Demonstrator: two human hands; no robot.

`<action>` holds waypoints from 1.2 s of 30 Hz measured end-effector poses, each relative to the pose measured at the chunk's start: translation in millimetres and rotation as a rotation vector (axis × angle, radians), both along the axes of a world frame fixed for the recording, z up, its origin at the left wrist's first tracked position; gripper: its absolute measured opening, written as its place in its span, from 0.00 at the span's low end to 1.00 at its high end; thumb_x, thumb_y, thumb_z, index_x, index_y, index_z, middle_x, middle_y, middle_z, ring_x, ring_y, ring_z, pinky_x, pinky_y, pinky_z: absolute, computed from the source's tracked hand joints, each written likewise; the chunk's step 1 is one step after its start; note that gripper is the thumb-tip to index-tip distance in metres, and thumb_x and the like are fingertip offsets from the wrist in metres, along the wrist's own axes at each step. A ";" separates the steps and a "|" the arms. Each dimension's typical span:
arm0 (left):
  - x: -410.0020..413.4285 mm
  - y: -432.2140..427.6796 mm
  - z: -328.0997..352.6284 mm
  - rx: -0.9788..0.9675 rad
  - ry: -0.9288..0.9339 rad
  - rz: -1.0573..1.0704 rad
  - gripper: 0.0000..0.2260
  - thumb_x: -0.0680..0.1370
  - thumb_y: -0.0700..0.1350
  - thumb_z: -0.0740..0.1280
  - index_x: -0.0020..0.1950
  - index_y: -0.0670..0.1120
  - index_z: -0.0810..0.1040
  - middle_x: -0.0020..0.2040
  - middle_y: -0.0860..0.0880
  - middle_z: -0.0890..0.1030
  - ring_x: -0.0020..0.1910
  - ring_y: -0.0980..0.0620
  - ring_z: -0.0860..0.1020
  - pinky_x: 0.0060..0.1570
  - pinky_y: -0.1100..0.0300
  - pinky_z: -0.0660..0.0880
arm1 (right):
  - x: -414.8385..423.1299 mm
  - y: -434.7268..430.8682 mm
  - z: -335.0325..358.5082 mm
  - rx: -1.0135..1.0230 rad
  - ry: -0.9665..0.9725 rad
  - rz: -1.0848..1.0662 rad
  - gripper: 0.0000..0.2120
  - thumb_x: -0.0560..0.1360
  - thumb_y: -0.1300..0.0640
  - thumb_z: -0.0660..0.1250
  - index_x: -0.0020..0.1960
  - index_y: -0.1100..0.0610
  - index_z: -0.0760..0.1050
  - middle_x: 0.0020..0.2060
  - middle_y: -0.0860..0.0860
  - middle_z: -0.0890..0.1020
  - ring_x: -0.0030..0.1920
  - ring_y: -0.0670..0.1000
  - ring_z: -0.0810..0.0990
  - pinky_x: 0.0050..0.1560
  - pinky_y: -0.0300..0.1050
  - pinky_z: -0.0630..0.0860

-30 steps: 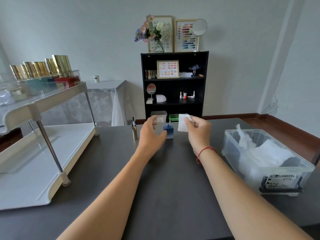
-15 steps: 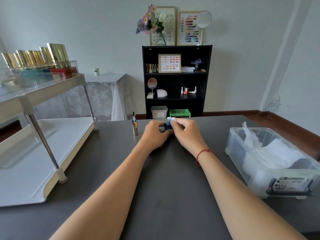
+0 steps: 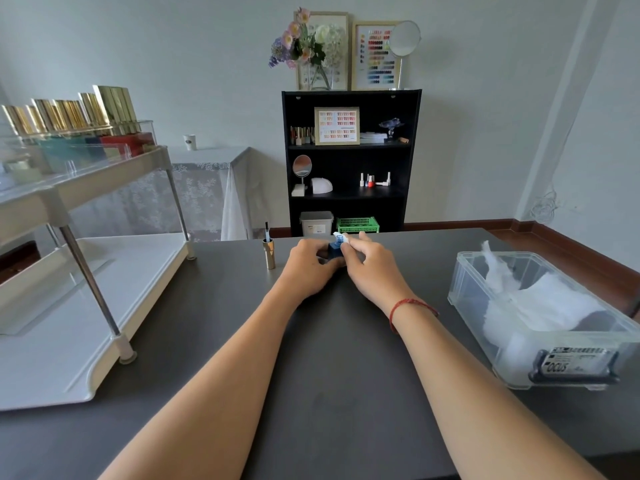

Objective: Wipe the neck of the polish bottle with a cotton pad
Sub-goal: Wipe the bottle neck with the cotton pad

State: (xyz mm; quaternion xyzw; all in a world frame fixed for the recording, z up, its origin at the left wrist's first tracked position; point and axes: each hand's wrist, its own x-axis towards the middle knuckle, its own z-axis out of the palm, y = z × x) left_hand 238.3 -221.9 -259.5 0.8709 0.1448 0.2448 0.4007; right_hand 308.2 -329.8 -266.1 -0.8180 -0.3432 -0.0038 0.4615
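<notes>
polish bottle (image 3: 334,250) gripped at frame centre by left hand (image 3: 308,268) | cotton pad (image 3: 341,237) pinched on neck by right hand (image 3: 372,268) fingers (image 3: 360,241) | gold cap (image 3: 268,254) upright left, on surface (image 3: 329,375)

The polish bottle (image 3: 334,250) is mostly hidden by the left hand (image 3: 308,268) and right hand (image 3: 370,268); only a blue corner and the neck are seen. The cotton pad (image 3: 337,234) is largely covered by the right fingers. The rack (image 3: 52,306) is cut off at the left edge, the clear box (image 3: 519,358) at the right.

dark blue polish bottle (image 3: 334,250), white cotton pad (image 3: 337,235), dark grey table (image 3: 329,358), gold cap (image 3: 268,253)
</notes>
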 end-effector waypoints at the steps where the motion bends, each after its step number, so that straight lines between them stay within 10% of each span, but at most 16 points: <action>1: 0.5 -0.2 0.1 -0.002 0.002 0.003 0.10 0.77 0.43 0.69 0.56 0.43 0.82 0.49 0.46 0.83 0.52 0.49 0.80 0.56 0.55 0.76 | -0.2 0.5 0.6 0.000 0.000 -0.007 0.19 0.80 0.50 0.57 0.69 0.52 0.70 0.74 0.55 0.63 0.72 0.56 0.66 0.72 0.55 0.63; 14: -1.1 4.1 -4.5 -0.016 -0.058 0.043 0.10 0.73 0.44 0.73 0.52 0.45 0.84 0.40 0.53 0.82 0.39 0.62 0.79 0.40 0.71 0.75 | -7.0 -3.4 1.3 0.014 0.016 -0.028 0.19 0.80 0.50 0.57 0.69 0.51 0.70 0.73 0.55 0.65 0.70 0.56 0.69 0.70 0.52 0.66; 36: -4.3 11.3 -4.0 0.052 0.038 -0.077 0.15 0.74 0.48 0.72 0.61 0.49 0.80 0.50 0.53 0.82 0.51 0.54 0.78 0.57 0.57 0.75 | -7.7 -10.3 2.8 0.097 0.127 0.102 0.18 0.79 0.50 0.59 0.68 0.52 0.72 0.71 0.50 0.69 0.69 0.48 0.69 0.59 0.36 0.63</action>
